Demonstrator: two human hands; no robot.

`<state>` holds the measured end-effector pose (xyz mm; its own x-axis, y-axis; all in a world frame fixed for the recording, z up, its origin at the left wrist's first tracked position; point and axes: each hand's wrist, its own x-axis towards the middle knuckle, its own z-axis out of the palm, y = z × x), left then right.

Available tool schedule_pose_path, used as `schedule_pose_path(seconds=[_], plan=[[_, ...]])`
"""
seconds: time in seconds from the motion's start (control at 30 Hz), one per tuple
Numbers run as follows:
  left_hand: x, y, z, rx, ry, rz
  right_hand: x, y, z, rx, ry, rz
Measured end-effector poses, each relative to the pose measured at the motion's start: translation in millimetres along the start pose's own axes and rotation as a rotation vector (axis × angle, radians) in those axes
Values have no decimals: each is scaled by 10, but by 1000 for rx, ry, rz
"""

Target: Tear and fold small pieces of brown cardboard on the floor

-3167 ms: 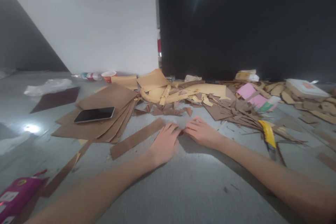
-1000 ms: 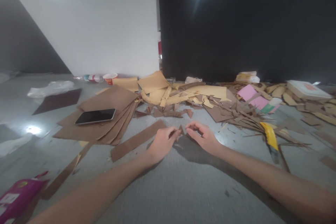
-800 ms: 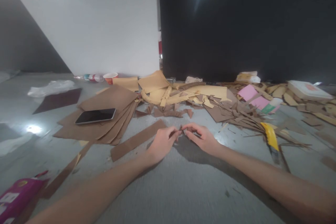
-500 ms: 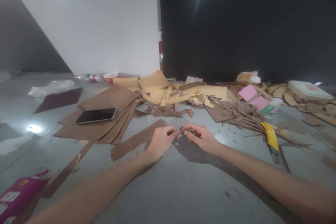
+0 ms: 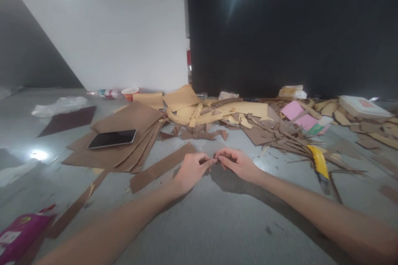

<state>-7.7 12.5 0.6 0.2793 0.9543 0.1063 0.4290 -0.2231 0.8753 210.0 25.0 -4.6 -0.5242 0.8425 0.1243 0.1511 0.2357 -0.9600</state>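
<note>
Centre of the frame, low over the grey surface [image 5: 192, 232]: your left hand [image 5: 192, 171] and right hand [image 5: 238, 163] meet at the fingertips. Between them, a small brown piece [image 5: 215, 155], only a dark sliver of it showing.

Fingers: thumb and forefinger of each hand look pinched together on that piece, left and right tips touching or nearly so. The rest of your fingers curl loosely beneath.

Handling, my judgement: it should weigh next to nothing. Likely thin card or heavy paper, stiff enough to keep a crease, dry rather than slippery, apt to tear or go limp if worked too hard along one fold. Take it by opposite edges, thumb and forefinger, light pressure; so small a scrap gives you little to grip.

Looks: matt, dull brown, much like the brown strip [image 5: 162, 167] lying slantwise just left of centre, beside your left hand. Outline and folds cannot be made out behind your fingertips.

Just above centre, past your hands, a row of creased brown scraps [image 5: 205, 135] shows pointed, bent shapes. Yellow-handled cutter [image 5: 319, 161] lies right of centre, well apart from your right hand.
</note>
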Motion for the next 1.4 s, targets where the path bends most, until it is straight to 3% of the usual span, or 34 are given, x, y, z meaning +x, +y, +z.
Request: schedule_pose_path(seconds=[0.37,0.7,1.27,1.4], plan=[[14,-34,6,22,13,-4,13,-2,-14,-73,-8,-4],[92,-110,-60,-168,75,6,26,40,-7,-130,79,28],[140,-202,-67,-394,133,-52,28,-14,11,-185,-62,-45],[140,-182,-72,-409,152,-72,20,17,4,-181,-34,-17]])
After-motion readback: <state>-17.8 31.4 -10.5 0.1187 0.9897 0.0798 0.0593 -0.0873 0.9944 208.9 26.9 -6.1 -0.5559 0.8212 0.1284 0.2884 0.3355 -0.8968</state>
